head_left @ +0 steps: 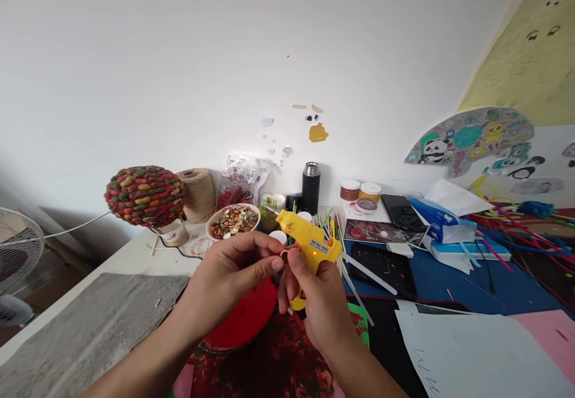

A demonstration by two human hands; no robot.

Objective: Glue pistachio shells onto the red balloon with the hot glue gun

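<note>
A yellow glue gun [309, 236] with its nozzle pointing up and left is held in my right hand [317, 293], fingers wrapped around its handle. A long translucent glue stick [368, 273] sticks out of its back. My left hand [236, 272] pinches a small brownish piece [284, 255] between thumb and fingertips. The right thumb meets this piece from the other side, just left of the gun. Below both hands lies a round red surface [245, 320], partly covered by the left hand and wrist.
Behind the hands stand a bowl of mixed seeds [236, 221], a twine spool [197, 194] and a black bottle [311, 188]. A ball covered in coloured pieces [144, 196] stands left. Right are a phone [403, 212], a black tray [384, 269] and paper sheets [476, 350].
</note>
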